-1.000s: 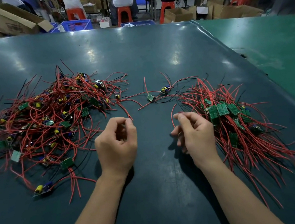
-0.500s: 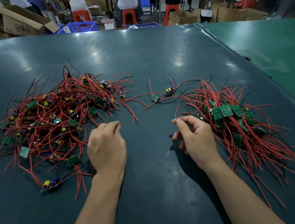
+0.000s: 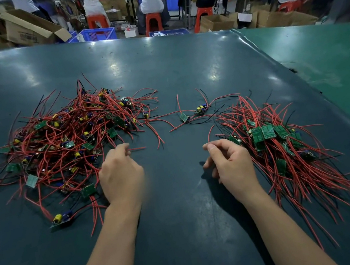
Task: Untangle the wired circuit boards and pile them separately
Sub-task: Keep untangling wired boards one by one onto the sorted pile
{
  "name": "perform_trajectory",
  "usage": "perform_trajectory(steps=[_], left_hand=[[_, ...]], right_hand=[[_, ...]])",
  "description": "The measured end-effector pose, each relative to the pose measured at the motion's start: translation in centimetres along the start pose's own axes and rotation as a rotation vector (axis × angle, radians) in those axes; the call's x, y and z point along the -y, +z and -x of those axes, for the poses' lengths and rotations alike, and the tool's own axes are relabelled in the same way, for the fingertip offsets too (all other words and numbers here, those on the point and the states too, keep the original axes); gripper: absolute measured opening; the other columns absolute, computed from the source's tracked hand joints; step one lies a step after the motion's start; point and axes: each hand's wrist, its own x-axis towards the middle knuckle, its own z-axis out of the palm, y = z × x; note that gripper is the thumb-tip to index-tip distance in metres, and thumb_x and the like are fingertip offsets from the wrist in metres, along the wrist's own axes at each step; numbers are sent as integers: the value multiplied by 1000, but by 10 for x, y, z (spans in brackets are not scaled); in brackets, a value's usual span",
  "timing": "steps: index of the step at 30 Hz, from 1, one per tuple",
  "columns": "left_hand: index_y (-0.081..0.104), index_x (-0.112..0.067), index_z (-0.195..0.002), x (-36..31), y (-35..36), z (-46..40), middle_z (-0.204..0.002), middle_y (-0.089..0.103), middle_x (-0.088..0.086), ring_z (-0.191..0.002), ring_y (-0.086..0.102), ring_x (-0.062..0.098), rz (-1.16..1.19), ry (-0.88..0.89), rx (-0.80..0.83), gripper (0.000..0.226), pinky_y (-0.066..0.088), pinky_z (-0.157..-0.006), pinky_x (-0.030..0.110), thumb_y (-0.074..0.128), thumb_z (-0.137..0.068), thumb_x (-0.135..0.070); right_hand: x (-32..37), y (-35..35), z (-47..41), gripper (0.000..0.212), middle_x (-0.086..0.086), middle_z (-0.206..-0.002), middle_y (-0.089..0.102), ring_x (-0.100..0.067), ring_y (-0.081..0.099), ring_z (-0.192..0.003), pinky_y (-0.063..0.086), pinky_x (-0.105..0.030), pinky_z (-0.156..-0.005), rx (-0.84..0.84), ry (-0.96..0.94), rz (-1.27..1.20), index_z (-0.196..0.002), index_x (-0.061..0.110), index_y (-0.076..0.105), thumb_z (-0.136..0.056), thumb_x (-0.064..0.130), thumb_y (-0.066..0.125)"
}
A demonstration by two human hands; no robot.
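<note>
A tangled pile of small green circuit boards with red and black wires lies on the left of the dark table. On the right is a second pile, its boards stacked together and its wires running one way. My left hand reaches the tangled pile's near right edge with curled fingertips at a red wire; its grip is hidden. My right hand pinches a red wire end between thumb and forefinger beside the second pile.
Two loose wired boards lie between the piles, farther back. A lighter green table adjoins on the right. Beyond the far edge are cardboard boxes, a blue crate, orange stools and seated people.
My left hand let go of the wire end it held near the middle and moved left and forward to the tangled pile's edge. My right hand stayed put, still pinching its wire.
</note>
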Motion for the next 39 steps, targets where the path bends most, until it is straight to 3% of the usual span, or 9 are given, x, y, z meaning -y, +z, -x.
perform_trajectory(steps=[4, 10, 13, 17, 20, 23, 27, 32, 39], left_hand=[[69, -7, -112, -6, -6, 5, -100, 75, 6, -93, 70, 28, 234, 98, -164, 29, 48, -85, 33, 62, -87, 5], [67, 3, -108, -17, -2, 14, -96, 68, 13, -85, 66, 33, 370, 481, -286, 27, 56, -75, 47, 57, -87, 16], [67, 4, -108, -25, 3, 25, -99, 64, 16, -89, 64, 30, 476, 622, -235, 24, 55, -77, 44, 59, -88, 13], [61, -6, -115, -29, 6, 39, -104, 64, 14, -95, 63, 23, 614, 815, -83, 34, 53, -86, 30, 59, -85, 11], [59, -6, -117, -39, 12, 52, -111, 63, 13, -98, 65, 29, 675, 939, 77, 36, 54, -86, 36, 59, -86, 10], [60, -4, -115, -44, 12, 51, -108, 64, 14, -96, 65, 26, 701, 875, 96, 27, 54, -84, 36, 64, -88, -2], [64, 1, -81, -39, 7, 47, -82, 61, 7, -72, 58, 17, 706, 767, -7, 17, 48, -67, 25, 63, -89, -13], [45, -11, -52, -39, 12, 45, -48, 41, 1, -45, 40, 23, 459, 779, 236, 47, 35, -45, 30, 54, -93, -33], [65, -17, -64, -46, 7, 34, -52, 63, 5, -35, 54, 17, 849, 19, 552, 51, 42, -38, 24, 48, -89, -58]], right_hand=[[-2, 0, 0, 16, -2, -58, 66, -3, 50, -43, 36, -16, -40, 17, -19, 30, -87, 18, 68, -98, 15, 56], [-3, 0, 0, 13, -4, -60, 67, -3, 55, -46, 43, -21, -48, 25, -55, 75, -89, 20, 67, -97, 14, 58], [-5, 3, 0, 31, 5, -71, 70, -15, 63, -62, 53, -38, -68, 116, -148, 317, -121, 26, 61, -91, 21, 67], [-2, 6, 3, 70, 33, -72, 59, -6, 51, -60, 49, -33, -75, 255, -295, 587, -147, 40, 38, -85, 33, 71], [-3, 4, 2, 49, 16, -103, 71, -19, 64, -90, 51, -37, -79, 302, -315, 706, -134, 32, 57, -86, 24, 64], [-4, 4, 6, 11, 8, -76, 70, -12, 66, -73, 47, -28, -63, 179, -336, 404, -89, 13, 73, -88, 7, 64], [2, 0, 0, 11, -1, -67, 70, -14, 56, -46, 46, -21, -46, 90, -37, -93, -93, 12, 69, -94, 4, 61], [10, -5, -4, 10, -8, -70, 73, -11, 58, -46, 45, -18, -41, -9, 136, -433, -91, 5, 67, -95, 5, 58], [11, -10, 0, 9, -11, -76, 73, -13, 57, -50, 40, -18, -41, 124, 134, -504, -85, 17, 74, -86, 17, 65]])
